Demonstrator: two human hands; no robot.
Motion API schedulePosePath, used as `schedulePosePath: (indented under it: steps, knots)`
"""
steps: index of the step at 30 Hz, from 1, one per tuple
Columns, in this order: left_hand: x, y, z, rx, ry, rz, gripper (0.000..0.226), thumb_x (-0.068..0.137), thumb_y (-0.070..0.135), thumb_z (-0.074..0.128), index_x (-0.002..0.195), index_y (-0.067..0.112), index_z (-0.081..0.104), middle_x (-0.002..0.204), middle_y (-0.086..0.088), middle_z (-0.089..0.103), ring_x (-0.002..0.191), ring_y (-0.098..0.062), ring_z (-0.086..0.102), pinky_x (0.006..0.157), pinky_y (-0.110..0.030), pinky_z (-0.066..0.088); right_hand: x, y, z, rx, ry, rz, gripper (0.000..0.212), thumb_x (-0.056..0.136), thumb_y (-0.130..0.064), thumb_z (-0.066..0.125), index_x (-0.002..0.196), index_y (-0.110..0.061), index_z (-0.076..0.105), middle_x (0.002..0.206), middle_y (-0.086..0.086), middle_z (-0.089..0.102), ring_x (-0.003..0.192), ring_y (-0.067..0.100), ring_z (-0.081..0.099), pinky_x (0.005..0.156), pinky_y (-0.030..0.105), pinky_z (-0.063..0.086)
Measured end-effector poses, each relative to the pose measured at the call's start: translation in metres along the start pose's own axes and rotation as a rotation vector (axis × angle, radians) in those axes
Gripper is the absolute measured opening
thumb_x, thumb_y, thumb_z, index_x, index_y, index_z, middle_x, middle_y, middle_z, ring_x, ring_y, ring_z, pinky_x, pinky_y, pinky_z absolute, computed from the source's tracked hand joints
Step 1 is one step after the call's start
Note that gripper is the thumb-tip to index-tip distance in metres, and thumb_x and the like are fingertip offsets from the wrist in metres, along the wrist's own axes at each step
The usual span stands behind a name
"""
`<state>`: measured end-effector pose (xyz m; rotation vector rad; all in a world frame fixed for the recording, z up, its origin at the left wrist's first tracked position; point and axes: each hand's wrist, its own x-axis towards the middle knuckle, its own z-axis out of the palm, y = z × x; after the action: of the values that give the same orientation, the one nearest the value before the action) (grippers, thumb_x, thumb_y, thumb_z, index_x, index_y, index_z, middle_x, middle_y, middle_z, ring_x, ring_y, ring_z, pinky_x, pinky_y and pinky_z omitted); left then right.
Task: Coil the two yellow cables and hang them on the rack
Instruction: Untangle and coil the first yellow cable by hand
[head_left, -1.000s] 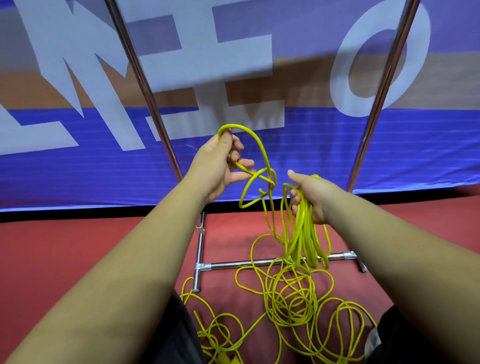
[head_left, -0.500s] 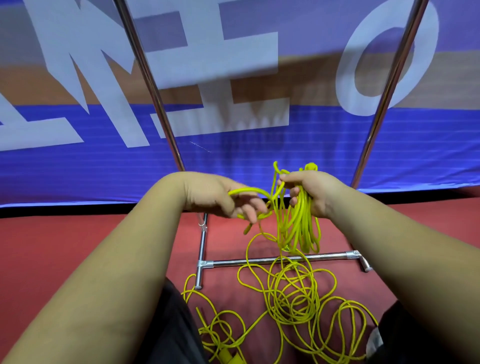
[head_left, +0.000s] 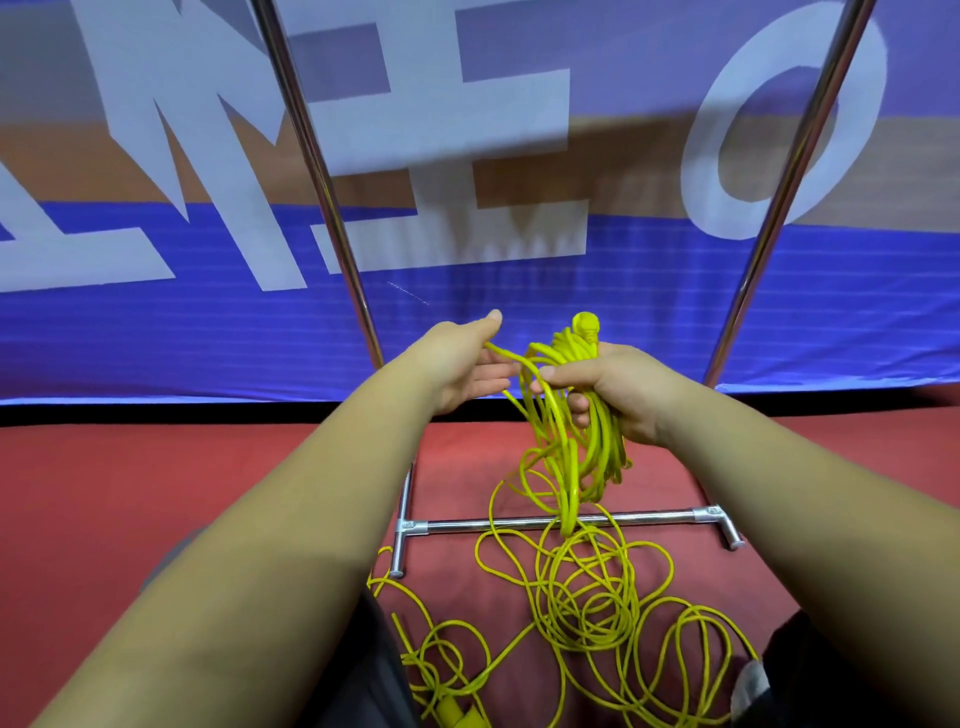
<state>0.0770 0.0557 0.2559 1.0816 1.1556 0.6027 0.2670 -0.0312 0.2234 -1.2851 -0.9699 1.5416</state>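
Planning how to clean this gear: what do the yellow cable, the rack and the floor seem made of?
Yellow cable: flexible plastic or rubber jacket, smooth, glossy; it bends in loose loops. Rack: polished metal, likely steel; mirror-like highlights. Floor: red matte covering, perhaps carpet; no shine.

The right hand (head_left: 621, 387) grips a coiled bundle of thin yellow cable (head_left: 571, 447). One strand (head_left: 511, 358) crosses the left hand's (head_left: 457, 364) straight fingers (head_left: 493, 370) beside it.
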Motion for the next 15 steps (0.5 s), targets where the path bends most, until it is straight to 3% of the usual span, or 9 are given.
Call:
schedulePosePath:
  steps: [2, 6, 10, 15]
  knots:
    - [0.002, -0.002, 0.006, -0.06, 0.076, -0.001, 0.035, 0.108, 0.029, 0.054, 0.13, 0.001, 0.053, 0.103, -0.011, 0.069, 0.086, -0.028, 0.075, 0.071, -0.041, 0.062, -0.002, 0.0, 0.004, -0.011, -0.03, 0.029, 0.03, 0.097, -0.013, 0.071, 0.12, 0.005, 0.066, 0.104, 0.016, 0.077, 0.051, 0.012, 0.045, 0.047, 0.027, 0.042]
    - [0.004, 0.003, 0.003, -0.151, 0.182, -0.003, 0.013, 0.107, 0.016, 0.05, 0.114, 0.009, 0.058, 0.078, -0.003, 0.055, 0.071, -0.02, 0.061, 0.062, -0.041, 0.061, 0.0, 0.003, 0.008, 0.042, 0.085, 0.128, 0.012, 0.099, -0.011, 0.065, 0.107, -0.004, 0.068, 0.106, 0.014, 0.08, 0.049, 0.01, 0.046, 0.046, 0.026, 0.044]
    - [-0.003, 0.012, -0.005, -0.128, 0.18, -0.021, 0.019, 0.103, 0.02, 0.053, 0.116, 0.016, 0.066, 0.068, 0.001, 0.041, 0.056, -0.014, 0.044, 0.056, -0.031, 0.059, 0.005, 0.006, 0.002, 0.146, 0.29, 0.142, 0.007, 0.1, -0.011, 0.063, 0.106, -0.009, 0.065, 0.09, 0.01, 0.08, 0.045, 0.009, 0.048, 0.044, 0.024, 0.043]
    - [-0.002, 0.009, -0.01, 0.144, 0.217, 0.084, 0.027, 0.098, 0.022, 0.054, 0.116, 0.015, 0.072, 0.067, 0.001, 0.038, 0.054, -0.016, 0.031, 0.05, -0.026, 0.034, 0.006, -0.001, -0.014, 0.267, 0.437, 0.102, 0.011, 0.101, -0.012, 0.058, 0.091, -0.016, 0.059, 0.058, -0.002, 0.066, 0.037, 0.007, 0.045, 0.04, 0.018, 0.04]
